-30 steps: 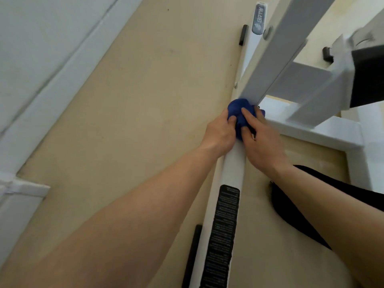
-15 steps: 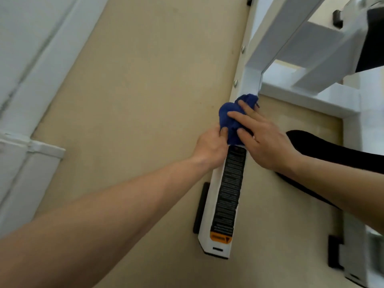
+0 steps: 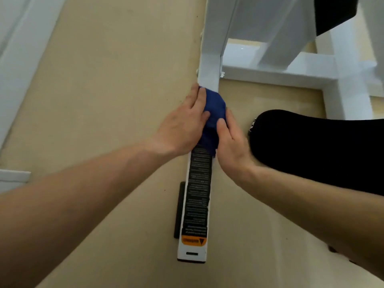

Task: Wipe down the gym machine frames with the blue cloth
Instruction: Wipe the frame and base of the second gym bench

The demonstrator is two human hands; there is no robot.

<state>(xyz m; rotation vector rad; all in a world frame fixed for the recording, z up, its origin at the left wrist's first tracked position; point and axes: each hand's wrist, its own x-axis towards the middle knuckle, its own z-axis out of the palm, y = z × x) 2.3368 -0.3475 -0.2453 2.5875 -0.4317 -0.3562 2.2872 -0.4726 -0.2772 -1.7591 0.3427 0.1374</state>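
Cloth [image 3: 214, 107] sits bunched over the white frame [image 3: 209, 75] just above its black label [image 3: 197, 194], where we press it between our left hand [image 3: 182, 125] and right hand [image 3: 230, 142], fingers nearly straight, thumbs on top.

Not much to report tbh: the left hand [image 3: 182, 129] and right hand [image 3: 230, 146] are bare, and so are the left forearm [image 3: 83, 196] and right forearm [image 3: 311, 208], right back to the frame edge. The only clothing is a black trouser leg [image 3: 311, 146] (maybe leggings, can't tell), plain and dark, with a pale speck [image 3: 252, 124] too small to read.
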